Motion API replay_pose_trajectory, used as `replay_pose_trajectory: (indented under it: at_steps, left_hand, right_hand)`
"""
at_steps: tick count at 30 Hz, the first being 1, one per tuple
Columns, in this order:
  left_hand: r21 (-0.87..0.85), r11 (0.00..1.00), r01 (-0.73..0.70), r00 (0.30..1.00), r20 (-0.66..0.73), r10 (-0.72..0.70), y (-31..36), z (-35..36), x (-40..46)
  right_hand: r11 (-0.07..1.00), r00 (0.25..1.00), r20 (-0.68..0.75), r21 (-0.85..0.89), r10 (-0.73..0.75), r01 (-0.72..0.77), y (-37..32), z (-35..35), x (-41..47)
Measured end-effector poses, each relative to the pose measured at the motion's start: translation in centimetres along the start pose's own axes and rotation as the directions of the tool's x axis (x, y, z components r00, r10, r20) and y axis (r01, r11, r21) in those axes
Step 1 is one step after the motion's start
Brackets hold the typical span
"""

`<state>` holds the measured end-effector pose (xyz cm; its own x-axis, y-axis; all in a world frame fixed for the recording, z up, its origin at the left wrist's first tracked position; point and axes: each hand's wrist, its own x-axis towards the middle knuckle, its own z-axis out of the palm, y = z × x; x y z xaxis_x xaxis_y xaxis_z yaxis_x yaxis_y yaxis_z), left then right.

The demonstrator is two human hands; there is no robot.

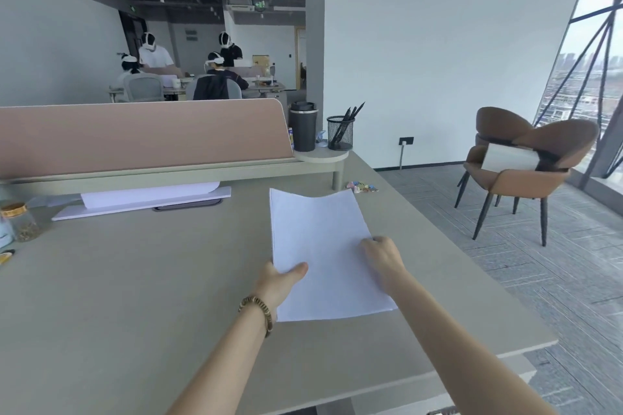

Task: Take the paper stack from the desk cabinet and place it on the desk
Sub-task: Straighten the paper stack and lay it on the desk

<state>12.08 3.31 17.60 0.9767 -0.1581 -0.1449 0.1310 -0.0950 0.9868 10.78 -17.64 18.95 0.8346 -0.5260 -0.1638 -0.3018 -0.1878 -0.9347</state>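
Observation:
A white paper stack (320,232) hangs just over the right half of the grey-beige desk (135,280), its far edge curling up slightly. My left hand (281,283) grips its near left edge, thumb on top, a beaded bracelet on the wrist. My right hand (382,254) holds the right edge, fingers curled over the sheets. Whether the stack's near end touches the desk I cannot tell. The desk cabinet is not in view.
A pink divider (141,135) and low shelf (202,168) run along the desk's back. A black tumbler (304,126) and mesh pen cup (340,133) stand on a round shelf. Small clips (362,186), a white board (141,202), a jar (20,221); a brown chair (519,162) at right.

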Motion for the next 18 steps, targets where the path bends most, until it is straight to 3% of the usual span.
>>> replay_pose_trajectory:
  at_steps: [5,9,15,18]
  left_hand:
    - [0.019,0.994,0.111,0.993,-0.041,-0.110,0.1,3.9,3.9]
    - [0.039,0.989,0.142,0.987,-0.076,-0.138,0.3,7.1,7.5]
    - [0.300,0.952,0.055,0.993,-0.113,-0.022,0.7,10.8,12.9]
    - [0.527,0.850,0.016,0.990,-0.125,0.058,0.6,12.3,14.7]
  right_hand:
    - [0.985,0.998,-0.046,-0.162,0.045,-0.052,0.8,-1.8,5.4]
    - [0.981,0.999,-0.036,-0.191,0.027,-0.033,1.3,-2.8,10.5]
    - [0.957,0.999,-0.042,-0.287,0.025,-0.036,1.7,-4.3,16.3]
    - [0.938,0.998,-0.065,-0.346,0.014,-0.036,1.6,-5.1,18.2]
